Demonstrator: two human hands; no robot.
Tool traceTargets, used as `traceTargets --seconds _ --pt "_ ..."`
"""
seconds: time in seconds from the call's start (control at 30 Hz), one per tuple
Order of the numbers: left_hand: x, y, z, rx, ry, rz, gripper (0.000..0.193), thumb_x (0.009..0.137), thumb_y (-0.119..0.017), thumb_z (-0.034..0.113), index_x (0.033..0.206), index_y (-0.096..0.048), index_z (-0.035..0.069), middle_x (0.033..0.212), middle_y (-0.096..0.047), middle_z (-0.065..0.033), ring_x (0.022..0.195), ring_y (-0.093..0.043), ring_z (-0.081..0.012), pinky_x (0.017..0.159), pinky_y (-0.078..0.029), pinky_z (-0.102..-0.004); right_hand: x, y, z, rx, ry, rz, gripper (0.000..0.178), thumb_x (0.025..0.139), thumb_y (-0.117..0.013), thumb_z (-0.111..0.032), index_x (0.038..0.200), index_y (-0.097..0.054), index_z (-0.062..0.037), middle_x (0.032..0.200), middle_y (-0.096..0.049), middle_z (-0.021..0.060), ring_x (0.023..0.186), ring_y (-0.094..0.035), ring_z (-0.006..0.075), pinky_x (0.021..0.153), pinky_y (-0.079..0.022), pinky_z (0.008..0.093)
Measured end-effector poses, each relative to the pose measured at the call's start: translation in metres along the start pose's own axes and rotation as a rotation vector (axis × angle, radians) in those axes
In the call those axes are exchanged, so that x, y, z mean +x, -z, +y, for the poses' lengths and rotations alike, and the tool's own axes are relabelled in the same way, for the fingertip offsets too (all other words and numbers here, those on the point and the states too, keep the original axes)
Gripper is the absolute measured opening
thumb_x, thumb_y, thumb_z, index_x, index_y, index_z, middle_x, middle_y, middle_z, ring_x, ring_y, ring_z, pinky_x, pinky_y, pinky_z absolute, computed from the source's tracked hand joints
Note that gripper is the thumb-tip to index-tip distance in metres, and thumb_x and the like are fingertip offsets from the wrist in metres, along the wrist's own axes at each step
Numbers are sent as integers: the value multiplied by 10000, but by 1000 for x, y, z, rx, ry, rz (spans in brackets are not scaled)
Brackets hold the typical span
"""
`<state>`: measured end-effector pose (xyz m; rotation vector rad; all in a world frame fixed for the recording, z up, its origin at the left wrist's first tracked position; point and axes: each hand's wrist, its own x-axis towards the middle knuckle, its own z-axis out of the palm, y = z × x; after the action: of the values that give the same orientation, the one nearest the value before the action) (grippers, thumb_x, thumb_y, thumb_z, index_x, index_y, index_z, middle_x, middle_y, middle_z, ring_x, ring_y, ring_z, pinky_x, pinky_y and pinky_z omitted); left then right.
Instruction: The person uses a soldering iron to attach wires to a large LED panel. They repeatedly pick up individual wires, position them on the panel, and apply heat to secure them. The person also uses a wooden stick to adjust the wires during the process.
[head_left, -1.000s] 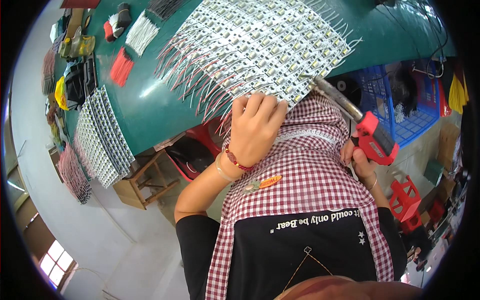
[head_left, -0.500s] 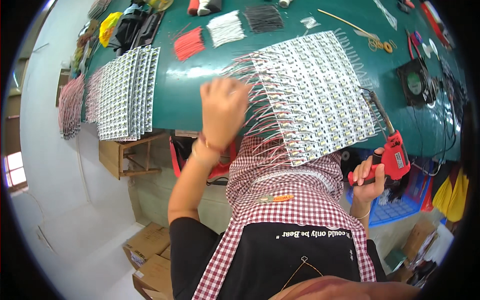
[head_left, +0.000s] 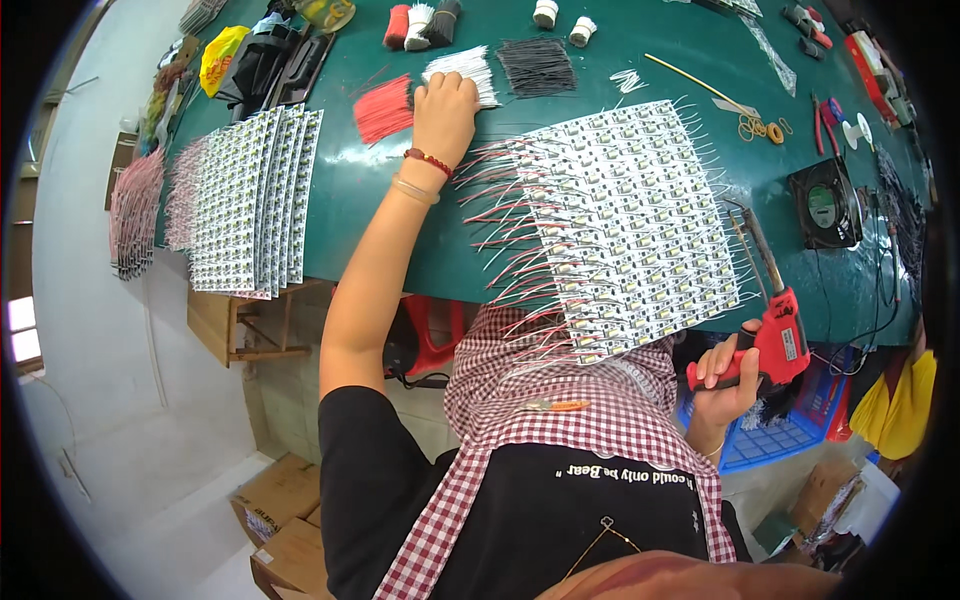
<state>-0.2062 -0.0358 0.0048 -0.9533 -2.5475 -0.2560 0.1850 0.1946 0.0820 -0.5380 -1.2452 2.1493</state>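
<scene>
My left hand (head_left: 446,115) reaches over the near part of a pile of white wires (head_left: 466,68), fingers curled down; what its fingertips pinch is hidden beneath it. A heap of red wires (head_left: 384,108) lies just to its left, and a bunch of black wires (head_left: 537,67) to its right. My right hand (head_left: 728,378) is closed around the handle of a red soldering gun (head_left: 788,335), its metal tip pointing up beside the panel's right edge. The white circuit board panel (head_left: 640,230) lies at the table's front edge, with red and white wires fanning out from its left side.
Stacked circuit panels (head_left: 245,200) with wires stand at the table's left. A black fan (head_left: 824,206) sits at the right, near pliers (head_left: 826,122) and a white spool (head_left: 856,132). Wire bundles (head_left: 420,26) and a thin wooden stick (head_left: 695,82) lie farther back.
My left hand has moved forward, away from beside the panel's wires to the white wire pile. The view has shifted slightly. My right hand still grips the soldering gun.
</scene>
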Motion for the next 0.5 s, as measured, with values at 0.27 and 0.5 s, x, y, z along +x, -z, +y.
traceTargets --seconds 0.27,0.5 --pt "-6 -2 -8 -194 -111 153 77 798 -659 103 869 -629 94 845 -559 -57 860 -526 -253 739 -401 -380 20 -10 -9 15 28 -48 349 990 -467 -260 1224 -417 -6 647 -471 39 428 -398 93 424 -397 244" --pt "-6 5 -9 -528 172 256 74 852 -632 74 894 -684 44 881 -600 -69 821 -560 -243 719 -440 -350 20 -17 -9 14 22 -43 357 991 -467 -271 1234 -423 -13 640 -466 34 427 -397 90 424 -397 241"
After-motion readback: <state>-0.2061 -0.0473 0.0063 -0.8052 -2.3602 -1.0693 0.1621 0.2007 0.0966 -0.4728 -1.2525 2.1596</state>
